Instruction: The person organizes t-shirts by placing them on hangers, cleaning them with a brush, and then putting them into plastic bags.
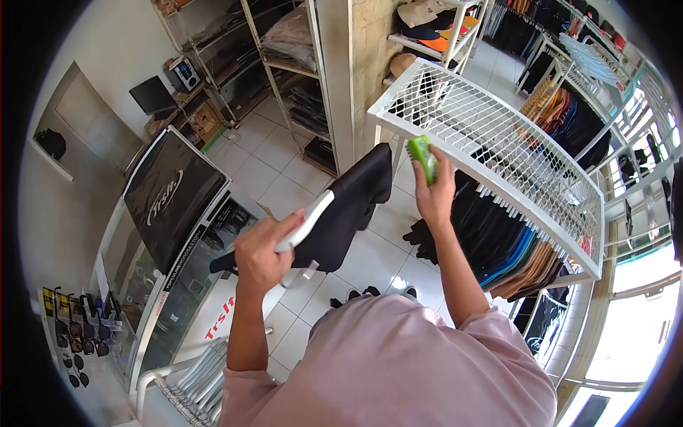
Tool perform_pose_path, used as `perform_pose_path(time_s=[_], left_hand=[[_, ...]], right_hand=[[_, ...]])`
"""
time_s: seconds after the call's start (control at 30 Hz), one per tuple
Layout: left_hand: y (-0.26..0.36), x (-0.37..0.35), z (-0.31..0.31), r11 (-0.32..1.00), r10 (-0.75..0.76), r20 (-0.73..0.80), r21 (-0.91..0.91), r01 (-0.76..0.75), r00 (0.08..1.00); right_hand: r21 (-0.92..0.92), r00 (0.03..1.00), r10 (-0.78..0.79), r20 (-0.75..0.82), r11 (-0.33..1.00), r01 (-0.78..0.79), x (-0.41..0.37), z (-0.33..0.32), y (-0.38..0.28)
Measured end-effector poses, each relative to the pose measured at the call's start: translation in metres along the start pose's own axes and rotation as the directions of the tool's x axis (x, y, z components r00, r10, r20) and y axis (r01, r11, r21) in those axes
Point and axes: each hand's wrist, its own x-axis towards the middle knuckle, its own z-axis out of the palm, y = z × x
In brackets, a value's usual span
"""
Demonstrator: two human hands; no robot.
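My left hand [263, 250] is closed around a white hanger [314, 219], held tilted in front of my body. A black garment [359, 192] hangs from this hanger and spreads out to both sides of the hand; its exact kind is hard to make out. Raised on the right, my right hand [437, 193] grips a green brush [422, 158] with dark bristles facing left. The brush is apart from the black cloth.
A white mesh-topped rack [498, 135] stands to the right, with dark and coloured clothes [491, 242] hanging below. At left is a glass display counter [167, 263] with sunglasses [78, 331] beside it. White hangers [199, 384] hang on a rail near my left side.
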Motion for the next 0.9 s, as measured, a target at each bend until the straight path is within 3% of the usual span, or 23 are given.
perform_pose_path(time_s=[0.1,0.23,0.33,0.4,0.5,0.6,0.67,0.73,0.77,0.8,0.83,0.9], left_hand=[[0.005,-0.005,0.011,0.984,0.127,0.044,0.119,-0.132,0.991],[0.006,0.001,0.024,0.922,0.323,0.061,0.204,-0.328,0.945],[0.004,-0.004,0.024,0.892,0.374,0.074,0.244,-0.381,0.924],[0.002,-0.008,0.024,0.880,0.391,0.094,0.253,-0.402,0.916],[-0.003,-0.010,0.032,0.854,0.436,0.068,0.282,-0.437,0.897],[-0.003,-0.008,0.037,0.856,0.457,0.091,0.225,-0.465,0.885],[-0.003,-0.006,0.040,0.839,0.488,0.079,0.232,-0.492,0.869],[-0.004,-0.004,0.042,0.831,0.502,0.076,0.232,-0.505,0.862],[-0.004,-0.005,0.042,0.834,0.498,0.080,0.227,-0.502,0.863],[-0.004,-0.007,0.043,0.838,0.493,0.083,0.222,-0.498,0.866],[-0.004,-0.010,0.043,0.842,0.485,0.086,0.221,-0.491,0.870],[-0.006,-0.010,0.047,0.848,0.473,0.085,0.226,-0.479,0.877]], right_hand=[[0.107,0.972,-0.208,0.112,0.975,0.196,0.003,-0.023,-0.052],[0.215,0.847,-0.420,0.324,0.905,0.367,-0.004,-0.024,-0.079],[0.099,0.962,-0.133,0.239,0.989,0.112,0.016,-0.015,-0.027],[-0.113,0.987,-0.141,0.082,0.982,0.150,0.031,-0.018,-0.002],[0.023,0.991,-0.094,0.097,0.995,0.092,0.027,-0.035,-0.027],[0.207,0.886,-0.266,0.380,0.958,0.199,0.008,-0.045,-0.069],[0.205,0.830,-0.363,0.424,0.931,0.302,0.003,-0.040,-0.067],[0.120,0.911,-0.209,0.354,0.977,0.177,0.016,-0.037,-0.034],[-0.018,0.945,-0.145,0.292,0.987,0.157,0.027,-0.039,-0.012],[-0.160,0.976,-0.116,0.186,0.976,0.147,0.034,-0.039,0.007],[-0.245,0.973,-0.189,0.129,0.945,0.216,0.041,-0.046,0.015],[-0.107,0.991,-0.081,0.110,0.990,0.093,0.040,-0.059,0.002]])
